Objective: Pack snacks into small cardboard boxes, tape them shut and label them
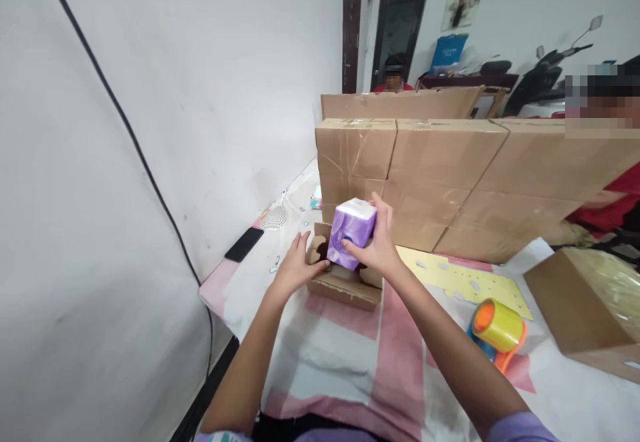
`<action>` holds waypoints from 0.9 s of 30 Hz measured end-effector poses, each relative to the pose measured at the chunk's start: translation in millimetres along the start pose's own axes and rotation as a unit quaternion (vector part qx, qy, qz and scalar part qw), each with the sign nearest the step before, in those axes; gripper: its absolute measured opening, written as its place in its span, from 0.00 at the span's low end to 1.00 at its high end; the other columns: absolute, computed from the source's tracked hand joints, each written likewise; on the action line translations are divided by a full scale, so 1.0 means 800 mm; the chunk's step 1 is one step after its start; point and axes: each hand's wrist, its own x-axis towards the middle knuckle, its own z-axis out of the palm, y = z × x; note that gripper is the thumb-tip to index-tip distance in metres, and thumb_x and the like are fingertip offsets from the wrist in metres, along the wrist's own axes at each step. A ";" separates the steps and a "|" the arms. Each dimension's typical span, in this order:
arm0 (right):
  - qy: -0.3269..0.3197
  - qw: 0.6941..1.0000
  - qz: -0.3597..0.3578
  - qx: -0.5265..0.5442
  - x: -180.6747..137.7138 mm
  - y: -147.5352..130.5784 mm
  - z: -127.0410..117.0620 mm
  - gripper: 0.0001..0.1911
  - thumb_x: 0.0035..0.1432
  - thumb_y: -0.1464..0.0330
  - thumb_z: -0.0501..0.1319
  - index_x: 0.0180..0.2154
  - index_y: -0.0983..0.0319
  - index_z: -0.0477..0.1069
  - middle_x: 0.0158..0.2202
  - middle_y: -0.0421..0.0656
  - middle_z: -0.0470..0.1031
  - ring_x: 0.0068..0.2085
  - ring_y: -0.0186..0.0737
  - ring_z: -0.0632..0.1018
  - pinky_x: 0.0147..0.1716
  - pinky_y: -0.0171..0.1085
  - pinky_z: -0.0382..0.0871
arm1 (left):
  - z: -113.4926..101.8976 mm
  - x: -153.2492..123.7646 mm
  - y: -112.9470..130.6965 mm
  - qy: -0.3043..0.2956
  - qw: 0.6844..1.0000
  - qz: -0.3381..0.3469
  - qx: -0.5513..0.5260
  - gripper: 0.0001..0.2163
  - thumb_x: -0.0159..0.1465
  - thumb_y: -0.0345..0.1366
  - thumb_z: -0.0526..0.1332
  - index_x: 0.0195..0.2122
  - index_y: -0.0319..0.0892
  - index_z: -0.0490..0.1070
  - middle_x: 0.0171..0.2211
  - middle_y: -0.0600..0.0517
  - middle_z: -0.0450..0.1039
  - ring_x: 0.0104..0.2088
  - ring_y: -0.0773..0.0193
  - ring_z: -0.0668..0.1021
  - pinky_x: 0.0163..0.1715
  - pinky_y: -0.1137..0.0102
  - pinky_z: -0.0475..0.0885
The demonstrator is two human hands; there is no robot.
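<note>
My right hand [379,239] grips a purple and white tissue pack [350,232], with the thumb on its near face and fingers around the far right side. The pack is tilted over a small open cardboard box [345,290]. Beside the box's left edge is my left hand [299,267], fingers spread and holding nothing. Its thumb points toward the pack and lies at the box's opening; whether it touches the box I cannot tell. The pack and hands hide much of the box's inside.
Behind stands a wall of taped cardboard boxes [440,162]. On the right lie a tape dispenser with a yellow roll [505,327], a yellow perforated sheet [465,282] and a larger carton [575,302]. A black phone [244,245] rests by the left wall. Two people are beyond the boxes.
</note>
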 end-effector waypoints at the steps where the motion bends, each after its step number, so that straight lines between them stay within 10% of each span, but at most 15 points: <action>1: -0.047 0.998 -0.036 -0.003 -0.003 0.004 0.001 0.57 0.48 0.59 0.71 0.70 0.56 0.39 0.64 0.54 0.49 0.66 0.60 0.60 0.64 0.59 0.60 | -0.005 0.007 -0.012 -0.027 0.998 -0.047 0.010 0.42 0.54 0.49 0.71 0.67 0.45 0.58 0.63 0.39 0.68 0.64 0.40 0.69 0.62 0.51 0.65; 8: -0.334 0.920 -0.158 -0.131 -0.021 0.016 0.030 0.49 0.47 0.65 0.70 0.67 0.62 0.53 0.64 0.58 0.58 0.62 0.61 0.64 0.59 0.56 0.65 | -0.009 0.025 -0.048 -0.006 0.994 -0.108 -0.022 0.14 0.61 0.44 0.61 0.44 0.45 0.80 0.46 0.45 0.82 0.50 0.45 0.80 0.52 0.60 0.71; 18: -0.385 0.880 -0.147 -0.236 -0.020 0.028 0.059 0.32 0.67 0.52 0.57 0.68 0.56 0.60 0.69 0.52 0.59 0.66 0.68 0.60 0.60 0.62 0.55 | -0.007 0.013 -0.072 0.027 0.989 -0.120 -0.083 0.18 0.60 0.52 0.61 0.39 0.45 0.81 0.40 0.45 0.83 0.44 0.45 0.81 0.44 0.61 0.72; 22: -0.426 0.860 -0.114 -0.255 -0.034 0.021 0.053 0.17 0.71 0.65 0.51 0.55 0.56 0.74 0.49 0.50 0.78 0.49 0.53 0.75 0.48 0.48 0.64 | -0.003 0.012 -0.090 0.011 0.990 -0.107 -0.094 0.19 0.62 0.53 0.59 0.36 0.43 0.81 0.36 0.44 0.82 0.41 0.45 0.81 0.43 0.59 0.71; 27: -0.445 0.855 -0.058 -0.260 -0.042 0.007 0.045 0.19 0.71 0.68 0.50 0.34 0.59 0.77 0.31 0.45 0.79 0.34 0.45 0.76 0.43 0.44 0.62 | 0.001 0.012 -0.110 -0.004 0.985 -0.075 -0.156 0.21 0.62 0.55 0.60 0.36 0.41 0.80 0.36 0.43 0.82 0.41 0.44 0.81 0.47 0.55 0.72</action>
